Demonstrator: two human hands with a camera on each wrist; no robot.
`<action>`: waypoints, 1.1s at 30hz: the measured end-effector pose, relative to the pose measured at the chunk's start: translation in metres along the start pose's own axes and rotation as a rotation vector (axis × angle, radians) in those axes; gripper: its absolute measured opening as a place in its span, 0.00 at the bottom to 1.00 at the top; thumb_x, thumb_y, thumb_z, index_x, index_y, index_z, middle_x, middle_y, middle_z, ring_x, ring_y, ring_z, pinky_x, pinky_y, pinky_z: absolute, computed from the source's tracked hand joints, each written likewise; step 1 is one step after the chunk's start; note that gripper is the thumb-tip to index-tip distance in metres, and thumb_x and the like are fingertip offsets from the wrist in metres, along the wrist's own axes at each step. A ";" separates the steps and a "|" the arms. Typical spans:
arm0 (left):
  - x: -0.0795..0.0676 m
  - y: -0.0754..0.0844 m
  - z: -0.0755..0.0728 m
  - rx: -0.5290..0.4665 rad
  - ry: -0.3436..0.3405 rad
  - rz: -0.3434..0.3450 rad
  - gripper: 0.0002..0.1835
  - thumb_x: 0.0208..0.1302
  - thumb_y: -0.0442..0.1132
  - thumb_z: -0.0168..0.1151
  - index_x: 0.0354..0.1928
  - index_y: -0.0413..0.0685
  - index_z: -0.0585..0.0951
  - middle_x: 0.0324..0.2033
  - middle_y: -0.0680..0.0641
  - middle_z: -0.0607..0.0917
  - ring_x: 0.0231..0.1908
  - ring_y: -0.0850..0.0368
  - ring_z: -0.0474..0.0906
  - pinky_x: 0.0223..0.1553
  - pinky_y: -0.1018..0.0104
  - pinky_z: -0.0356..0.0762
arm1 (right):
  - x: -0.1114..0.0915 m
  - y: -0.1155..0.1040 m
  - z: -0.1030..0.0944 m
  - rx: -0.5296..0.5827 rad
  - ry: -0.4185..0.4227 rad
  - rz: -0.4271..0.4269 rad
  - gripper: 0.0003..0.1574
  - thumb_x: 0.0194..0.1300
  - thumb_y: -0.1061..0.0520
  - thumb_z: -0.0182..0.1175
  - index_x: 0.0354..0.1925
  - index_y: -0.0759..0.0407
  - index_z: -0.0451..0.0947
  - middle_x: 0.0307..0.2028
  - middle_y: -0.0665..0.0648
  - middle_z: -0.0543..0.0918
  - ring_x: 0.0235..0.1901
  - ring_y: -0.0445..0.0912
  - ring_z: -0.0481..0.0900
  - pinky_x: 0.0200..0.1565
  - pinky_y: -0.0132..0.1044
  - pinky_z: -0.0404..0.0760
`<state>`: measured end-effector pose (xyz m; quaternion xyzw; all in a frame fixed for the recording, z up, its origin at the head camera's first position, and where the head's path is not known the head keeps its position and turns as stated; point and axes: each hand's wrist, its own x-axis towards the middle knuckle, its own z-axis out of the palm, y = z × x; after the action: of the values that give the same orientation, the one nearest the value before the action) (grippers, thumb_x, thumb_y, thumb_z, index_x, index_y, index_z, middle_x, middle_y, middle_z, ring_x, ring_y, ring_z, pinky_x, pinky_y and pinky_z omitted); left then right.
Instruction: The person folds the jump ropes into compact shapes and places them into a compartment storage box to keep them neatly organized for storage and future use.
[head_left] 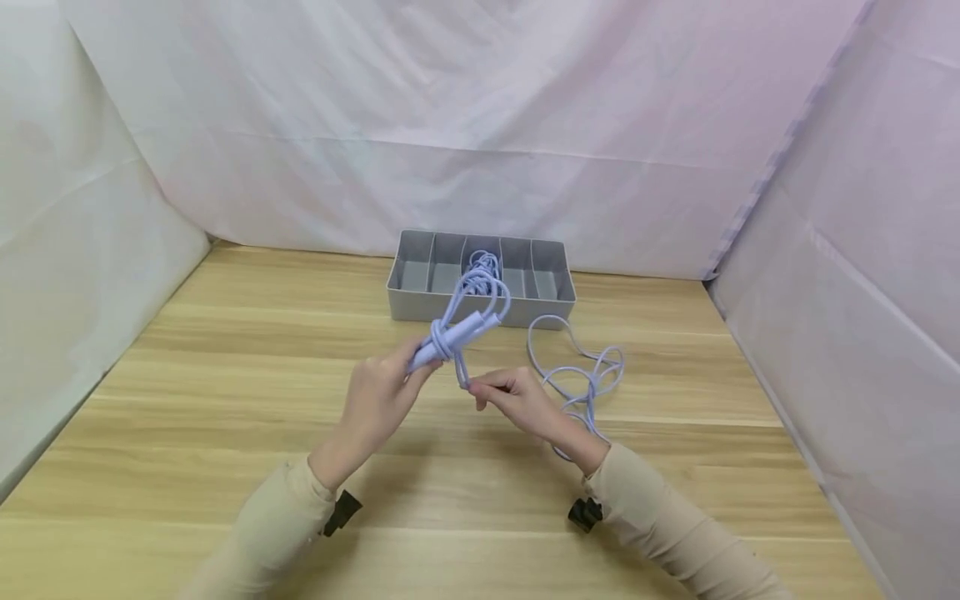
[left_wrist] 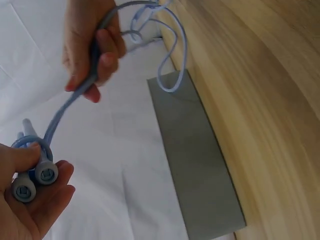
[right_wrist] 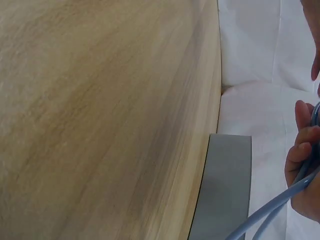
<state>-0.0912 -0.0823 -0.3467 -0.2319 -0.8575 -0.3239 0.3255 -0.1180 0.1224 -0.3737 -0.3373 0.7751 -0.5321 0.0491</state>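
My left hand point(head_left: 377, 390) holds the two pale blue handles point(head_left: 469, 327) of a jump rope side by side. Cord is wound around them, and loops point(head_left: 504, 290) stick out past their far ends. In the left wrist view, the round handle ends point(left_wrist: 46, 173) show between thumb and fingers. My right hand point(head_left: 522, 402) pinches cord just below the wrap, and in the left wrist view its fingers curl around the strands. More cord point(head_left: 588, 392) lies in loose tangled loops by the right wrist; whether it joins the held rope I cannot tell.
Behind the hands, a grey divided tray point(head_left: 416, 305) stands near the back of the wooden table point(head_left: 247, 375). A bundle of similar blue cord point(head_left: 486, 265) fills its middle compartment. White cloth point(head_left: 465, 108) hangs at the back and both sides.
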 end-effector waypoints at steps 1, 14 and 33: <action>0.001 -0.003 0.001 -0.001 0.007 -0.026 0.10 0.50 0.35 0.67 0.33 0.37 0.79 0.12 0.50 0.72 0.12 0.64 0.58 0.12 0.73 0.58 | 0.000 -0.005 0.001 -0.016 0.021 -0.002 0.09 0.61 0.69 0.54 0.32 0.72 0.81 0.19 0.64 0.79 0.14 0.34 0.57 0.17 0.27 0.57; 0.021 -0.035 0.014 0.070 -0.010 -0.105 0.10 0.55 0.37 0.64 0.31 0.36 0.78 0.11 0.50 0.69 0.12 0.61 0.58 0.11 0.68 0.55 | 0.011 0.014 0.013 -0.484 0.157 -0.073 0.11 0.61 0.59 0.58 0.40 0.61 0.82 0.24 0.51 0.83 0.19 0.36 0.73 0.21 0.25 0.71; 0.038 -0.073 0.013 0.157 0.075 -0.406 0.13 0.56 0.38 0.63 0.34 0.32 0.80 0.18 0.37 0.79 0.15 0.45 0.71 0.16 0.55 0.66 | 0.009 0.015 -0.028 -0.468 0.279 0.066 0.15 0.65 0.59 0.52 0.47 0.64 0.78 0.20 0.54 0.77 0.14 0.38 0.64 0.15 0.28 0.63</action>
<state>-0.1667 -0.1158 -0.3564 -0.0164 -0.8965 -0.3234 0.3022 -0.1442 0.1426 -0.3724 -0.2375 0.8868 -0.3780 -0.1199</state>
